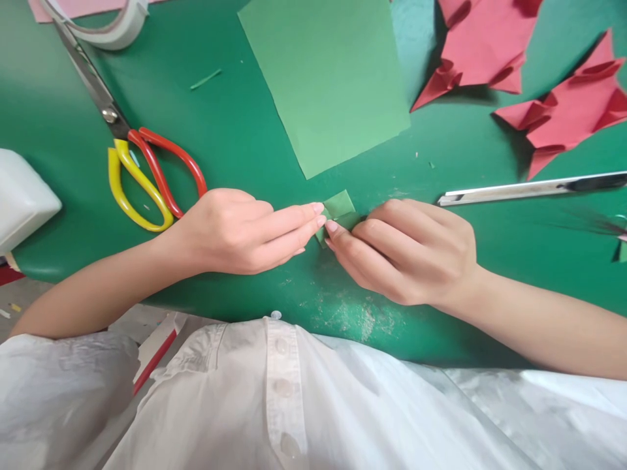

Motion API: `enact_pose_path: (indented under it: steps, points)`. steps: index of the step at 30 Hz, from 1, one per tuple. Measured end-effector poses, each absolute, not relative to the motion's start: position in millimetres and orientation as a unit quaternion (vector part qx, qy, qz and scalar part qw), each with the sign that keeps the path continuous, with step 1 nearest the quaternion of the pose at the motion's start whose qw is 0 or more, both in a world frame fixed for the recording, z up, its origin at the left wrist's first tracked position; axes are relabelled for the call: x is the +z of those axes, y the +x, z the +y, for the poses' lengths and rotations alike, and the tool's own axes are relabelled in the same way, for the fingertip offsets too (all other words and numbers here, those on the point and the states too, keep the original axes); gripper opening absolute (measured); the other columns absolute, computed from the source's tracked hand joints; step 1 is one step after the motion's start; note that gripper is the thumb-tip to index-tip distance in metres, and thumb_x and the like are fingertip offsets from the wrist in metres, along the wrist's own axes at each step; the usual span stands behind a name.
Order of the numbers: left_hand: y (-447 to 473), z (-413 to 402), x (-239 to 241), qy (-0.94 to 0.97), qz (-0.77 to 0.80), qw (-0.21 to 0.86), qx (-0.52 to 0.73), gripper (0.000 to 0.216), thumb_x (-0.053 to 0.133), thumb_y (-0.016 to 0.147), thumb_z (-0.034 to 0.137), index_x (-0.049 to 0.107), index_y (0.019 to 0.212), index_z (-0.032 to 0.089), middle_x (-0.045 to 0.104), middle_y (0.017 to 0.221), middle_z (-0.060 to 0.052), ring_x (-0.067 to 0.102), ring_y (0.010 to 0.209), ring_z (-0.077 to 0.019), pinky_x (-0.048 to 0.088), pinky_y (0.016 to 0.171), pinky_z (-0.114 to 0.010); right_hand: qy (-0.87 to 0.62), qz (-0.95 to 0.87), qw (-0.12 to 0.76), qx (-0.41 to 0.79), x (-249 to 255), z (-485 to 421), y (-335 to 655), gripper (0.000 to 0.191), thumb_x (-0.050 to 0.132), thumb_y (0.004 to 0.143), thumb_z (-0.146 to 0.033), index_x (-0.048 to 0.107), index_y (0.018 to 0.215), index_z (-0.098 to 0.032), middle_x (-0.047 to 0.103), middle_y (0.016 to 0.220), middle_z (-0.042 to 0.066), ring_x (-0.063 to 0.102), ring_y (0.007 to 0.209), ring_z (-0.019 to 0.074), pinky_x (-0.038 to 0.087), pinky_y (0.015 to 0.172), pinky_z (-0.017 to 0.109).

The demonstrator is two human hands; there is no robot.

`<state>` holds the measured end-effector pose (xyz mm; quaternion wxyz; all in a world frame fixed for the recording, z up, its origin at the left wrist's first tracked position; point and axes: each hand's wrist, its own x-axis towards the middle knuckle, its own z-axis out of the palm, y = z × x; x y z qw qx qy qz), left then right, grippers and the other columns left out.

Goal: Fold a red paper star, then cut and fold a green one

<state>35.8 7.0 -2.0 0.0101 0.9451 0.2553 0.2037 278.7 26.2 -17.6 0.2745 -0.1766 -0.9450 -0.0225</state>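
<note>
A small folded piece of green paper [339, 207] lies on the green table [245, 143] near its front edge. My left hand [235, 230] comes in from the left, its fingers pressed together and pinching the paper's left side. From the right, my right hand [409, 251] meets it with fingers curled, gripping the paper's right side. Most of the small piece is hidden under my fingertips.
A larger green sheet [328, 78] lies just behind. Scissors with red and yellow handles [142, 166] rest at the left, a tape roll [115, 26] at top left. Folded red paper shapes [490, 49] sit at upper right, a metal ruler [533, 188] to the right, a white object [22, 199] at the left edge.
</note>
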Motion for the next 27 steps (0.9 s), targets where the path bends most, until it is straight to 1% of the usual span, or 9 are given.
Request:
enact_pose_path:
  steps: [4, 8, 11, 14, 17, 20, 23, 27]
  points:
    - [35.0, 6.6, -1.4, 0.946, 0.262, 0.012, 0.192, 0.015, 0.067, 0.090, 0.028, 0.070, 0.101, 0.018, 0.079, 0.104, 0.001, 0.063, 0.051, -0.0075, 0.037, 0.038, -0.028, -0.173, -0.943, 0.282, -0.020, -18.6, 25.3, 280.2, 0.017, 0.077, 0.079, -0.021, 0.064, 0.070, -0.018, 0.052, 0.054, -0.004, 0.039, 0.055, 0.0099, 0.031, 0.047, 0.026]
    - [33.9, 7.2, 0.1, 0.948, 0.267, 0.004, 0.173, 0.015, 0.065, 0.090, 0.029, 0.070, 0.102, 0.021, 0.078, 0.106, 0.004, 0.059, 0.049, -0.0063, 0.038, 0.039, -0.028, -0.201, -0.936, 0.288, -0.017, -18.7, 23.4, 280.2, 0.017, 0.078, 0.079, -0.027, 0.066, 0.073, -0.017, 0.054, 0.055, -0.001, 0.039, 0.056, 0.0114, 0.031, 0.046, 0.027]
    - [33.3, 8.2, 0.7, 0.951, 0.258, -0.002, 0.171, 0.017, 0.066, 0.090, 0.031, 0.071, 0.103, 0.021, 0.078, 0.107, 0.005, 0.056, 0.048, -0.0061, 0.038, 0.040, -0.028, -0.220, -0.935, 0.276, -0.024, -18.3, 22.4, 280.3, 0.020, 0.078, 0.079, -0.029, 0.064, 0.070, -0.017, 0.054, 0.056, -0.001, 0.039, 0.057, 0.0117, 0.032, 0.048, 0.027]
    - [33.2, 8.6, 0.0, 0.949, 0.256, -0.002, 0.184, 0.022, 0.065, 0.091, 0.030, 0.072, 0.108, 0.018, 0.078, 0.107, 0.004, 0.053, 0.048, -0.0069, 0.038, 0.040, -0.029, -0.206, -0.941, 0.266, -0.028, -17.9, 22.4, 280.9, 0.025, 0.078, 0.079, -0.025, 0.059, 0.064, -0.019, 0.054, 0.057, -0.002, 0.040, 0.058, 0.0112, 0.031, 0.049, 0.026]
    - [33.5, 8.3, -1.3, 0.949, 0.249, -0.005, 0.195, 0.022, 0.065, 0.091, 0.028, 0.072, 0.108, 0.016, 0.078, 0.106, 0.001, 0.052, 0.048, -0.0070, 0.037, 0.040, -0.029, -0.191, -0.945, 0.263, -0.037, -17.3, 23.5, 281.6, 0.031, 0.076, 0.080, -0.022, 0.052, 0.060, -0.020, 0.050, 0.055, -0.004, 0.037, 0.057, 0.0109, 0.028, 0.049, 0.027]
    - [34.1, 7.6, -1.6, 0.953, 0.242, -0.017, 0.182, 0.021, 0.064, 0.091, 0.027, 0.072, 0.108, 0.016, 0.078, 0.109, 0.002, 0.053, 0.049, -0.0059, 0.036, 0.040, -0.027, -0.183, -0.947, 0.259, -0.043, -15.9, 24.9, 282.1, 0.034, 0.071, 0.085, -0.021, 0.048, 0.061, -0.020, 0.045, 0.055, -0.004, 0.034, 0.058, 0.0106, 0.027, 0.050, 0.027]
    - [35.0, 6.8, -0.3, 0.954, 0.249, -0.029, 0.162, 0.024, 0.061, 0.093, 0.027, 0.071, 0.112, 0.017, 0.077, 0.112, 0.003, 0.054, 0.050, -0.0047, 0.035, 0.041, -0.025, -0.171, -0.951, 0.254, -0.041, -14.5, 25.9, 282.2, 0.033, 0.070, 0.086, -0.020, 0.047, 0.062, -0.019, 0.043, 0.055, -0.004, 0.034, 0.060, 0.0102, 0.027, 0.051, 0.026]
    - [36.6, 6.2, 3.8, 0.958, 0.253, -0.024, 0.136, 0.028, 0.067, 0.090, 0.025, 0.071, 0.117, 0.017, 0.077, 0.113, 0.003, 0.054, 0.050, -0.0066, 0.035, 0.042, -0.028, -0.171, -0.950, 0.260, -0.040, -14.7, 26.4, 281.2, 0.034, 0.072, 0.084, -0.020, 0.048, 0.060, -0.019, 0.044, 0.054, -0.004, 0.034, 0.059, 0.0102, 0.028, 0.050, 0.026]
